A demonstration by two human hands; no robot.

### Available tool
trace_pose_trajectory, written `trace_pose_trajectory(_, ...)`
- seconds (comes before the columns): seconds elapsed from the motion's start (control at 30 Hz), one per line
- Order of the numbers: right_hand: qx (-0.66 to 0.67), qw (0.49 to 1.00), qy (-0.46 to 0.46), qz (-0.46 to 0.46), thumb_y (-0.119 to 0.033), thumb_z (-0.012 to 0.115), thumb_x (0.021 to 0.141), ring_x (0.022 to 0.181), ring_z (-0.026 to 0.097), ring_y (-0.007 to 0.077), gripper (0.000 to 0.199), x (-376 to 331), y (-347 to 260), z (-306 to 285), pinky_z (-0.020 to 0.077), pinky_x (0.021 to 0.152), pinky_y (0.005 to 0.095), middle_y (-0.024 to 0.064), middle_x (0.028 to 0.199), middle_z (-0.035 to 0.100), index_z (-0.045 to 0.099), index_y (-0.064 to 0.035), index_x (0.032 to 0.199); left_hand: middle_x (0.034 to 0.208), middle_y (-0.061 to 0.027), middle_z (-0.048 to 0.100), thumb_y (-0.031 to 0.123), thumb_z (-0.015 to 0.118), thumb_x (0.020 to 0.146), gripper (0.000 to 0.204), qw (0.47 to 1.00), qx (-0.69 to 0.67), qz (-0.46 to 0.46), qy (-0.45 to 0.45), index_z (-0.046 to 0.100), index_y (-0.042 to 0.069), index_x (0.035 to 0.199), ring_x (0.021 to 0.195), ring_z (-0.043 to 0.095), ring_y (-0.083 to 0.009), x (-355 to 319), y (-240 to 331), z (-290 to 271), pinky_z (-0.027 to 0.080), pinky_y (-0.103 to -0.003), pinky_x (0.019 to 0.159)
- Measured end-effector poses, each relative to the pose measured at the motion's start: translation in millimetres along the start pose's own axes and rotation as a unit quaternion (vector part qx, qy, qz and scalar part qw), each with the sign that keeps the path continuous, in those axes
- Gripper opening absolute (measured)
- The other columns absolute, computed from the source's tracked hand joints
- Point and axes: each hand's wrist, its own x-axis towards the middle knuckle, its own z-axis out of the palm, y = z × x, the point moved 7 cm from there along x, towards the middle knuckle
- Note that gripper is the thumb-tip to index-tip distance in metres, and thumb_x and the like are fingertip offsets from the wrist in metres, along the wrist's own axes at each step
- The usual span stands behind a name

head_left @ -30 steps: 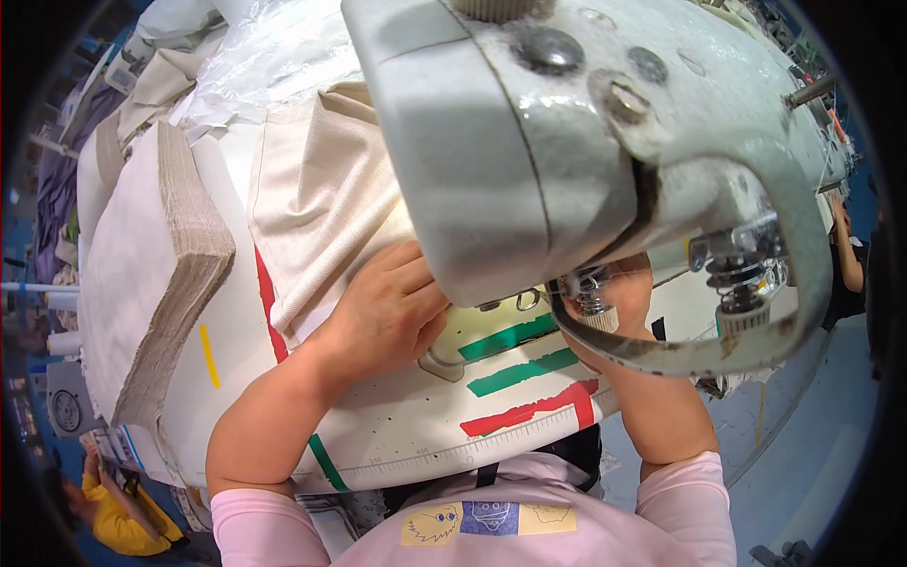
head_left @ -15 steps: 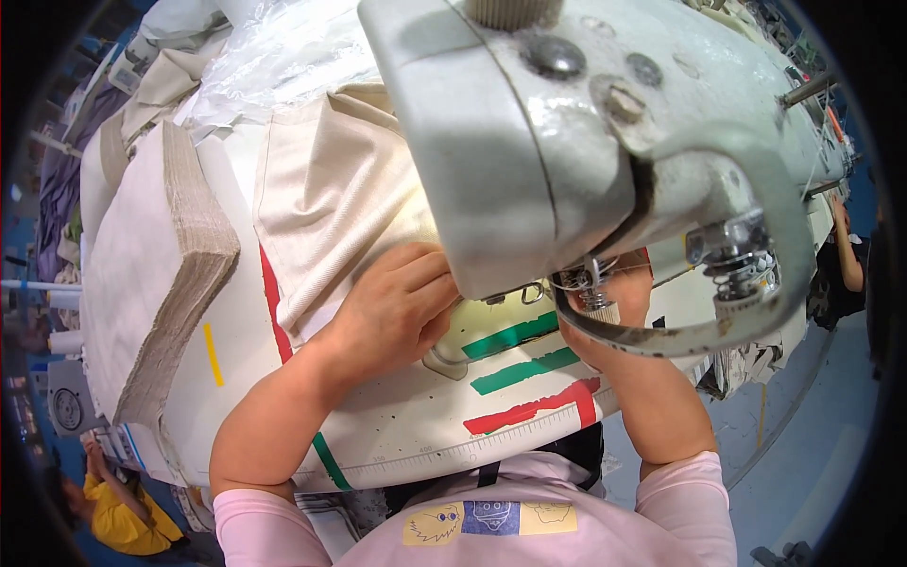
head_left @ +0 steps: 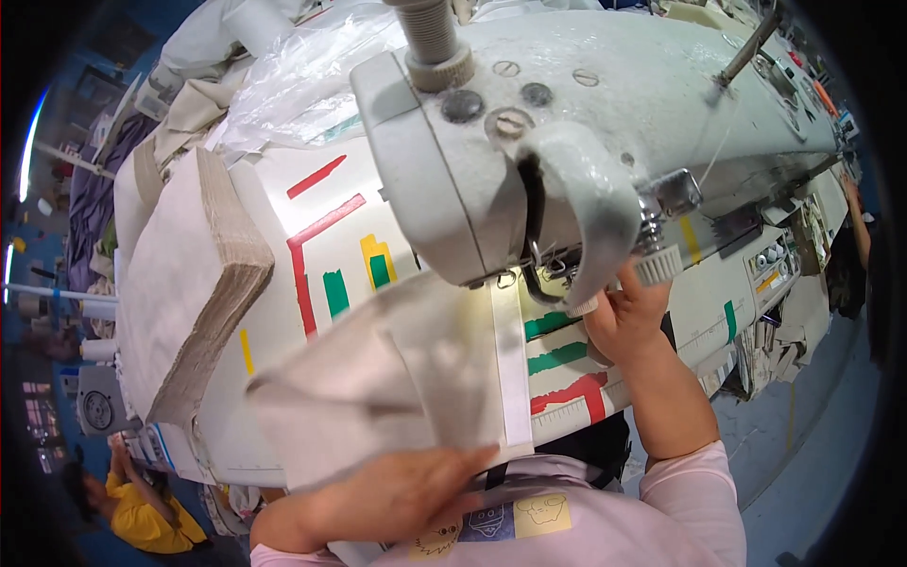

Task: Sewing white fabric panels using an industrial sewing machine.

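A beige fabric piece (head_left: 350,406), blurred by motion, stretches from under the sewing machine (head_left: 425,170) toward my body. Along its right edge runs a white strip (head_left: 510,369), its upper end by the needle area. My left hand (head_left: 406,491) is closed on the near edge of the fabric, close to my shirt. On the other side of the needle, my right hand (head_left: 628,326) is curled beside the machine's knurled knob. The machine's curved guard hides part of its fingers, and what they hold, if anything, is hidden.
A thick stack of beige fabric (head_left: 189,283) stands on the left of the white table (head_left: 236,444). Clear plastic sheeting (head_left: 312,76) lies behind. Coloured tape marks cover the tabletop. A person in yellow (head_left: 151,510) is at lower left; another person's arm (head_left: 858,227) shows far right.
My left hand has moved from beside the needle down toward my body, swinging the fabric nearer. The white strip and more tape marks now show. My right hand stays near the needle.
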Motion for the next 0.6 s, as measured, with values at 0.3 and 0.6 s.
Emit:
trace_pose_trajectory(0.3, 0.012, 0.993, -0.089, -0.077, 0.001, 0.068, 0.068, 0.079, 0.060, 0.0301, 0.023, 3.1, -14.3, 12.4, 0.0448, 0.075, 0.0404, 0.0091, 0.086, 0.066, 0.062, -0.0054, 0.090, 0.124, -0.0179, 0.058, 0.001, 0.066, 0.077, 0.047, 0.930, 0.281, 0.009, 0.238, 0.058, 0.001, 0.123, 0.119, 0.055, -0.0333, 12.4, -45.0, -62.5, 0.044, -0.045, 0.099)
trace_pose_trajectory(0.6, 0.020, 0.996, -0.076, -0.046, 0.004, 0.067, 0.069, 0.076, 0.060, 0.0300, 0.023, 2.9, -6.6, 8.9, 0.0457, 0.070, 0.0395, 0.0092, 0.084, 0.066, 0.062, -0.0049, 0.090, 0.126, -0.0175, 0.058, 0.012, 0.071, 0.080, 0.053, 0.936, 0.280, 0.129, 0.169, 0.057, 0.004, 0.130, 0.116, 0.056, -0.0375, 87.6, -46.8, -43.8, 0.043, -0.046, 0.100)
